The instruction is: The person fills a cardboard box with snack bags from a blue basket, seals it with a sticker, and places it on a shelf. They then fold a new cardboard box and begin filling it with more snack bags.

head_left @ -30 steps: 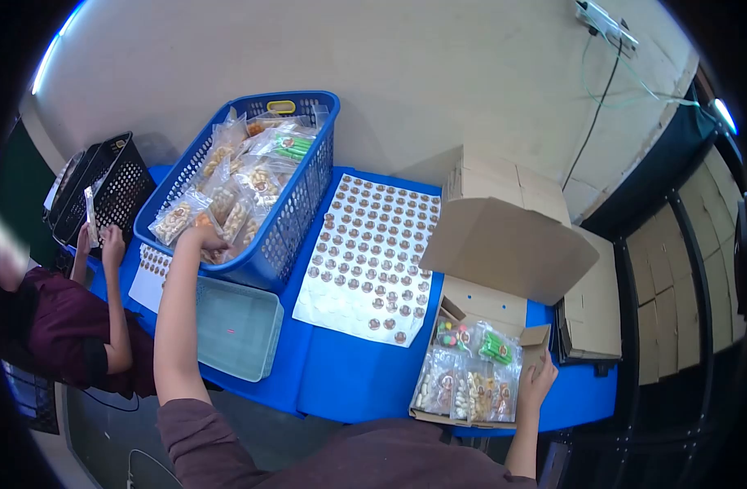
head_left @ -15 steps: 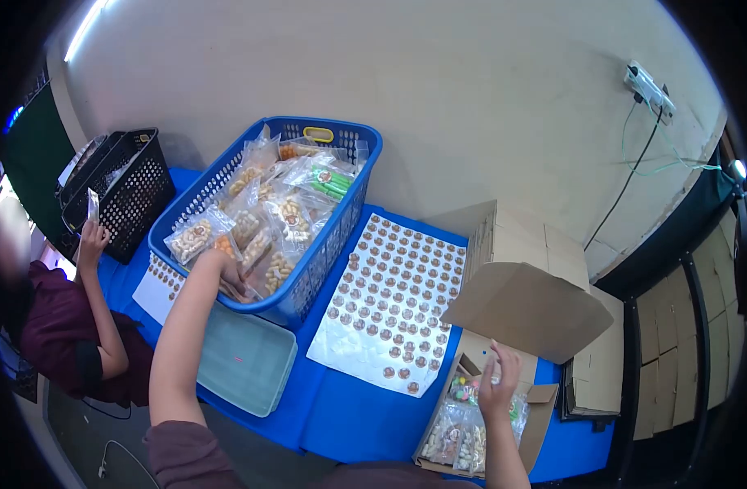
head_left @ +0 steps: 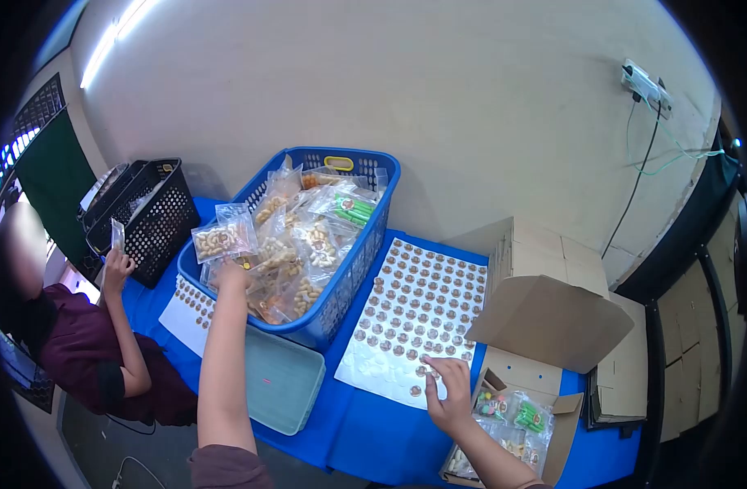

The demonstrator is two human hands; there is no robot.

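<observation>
Our right hand (head_left: 451,402), fingers parted, is at the sticker sheet's (head_left: 359,363) near end; our left hand (head_left: 231,275), grip unclear, nears a snack bag (head_left: 218,240).

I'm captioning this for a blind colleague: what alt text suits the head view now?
A person's left hand reaches among clear packets in a blue basket while the right hand is at a sheet of round stickers. An open cardboard box at lower right holds more packets; another person is at left.
</observation>
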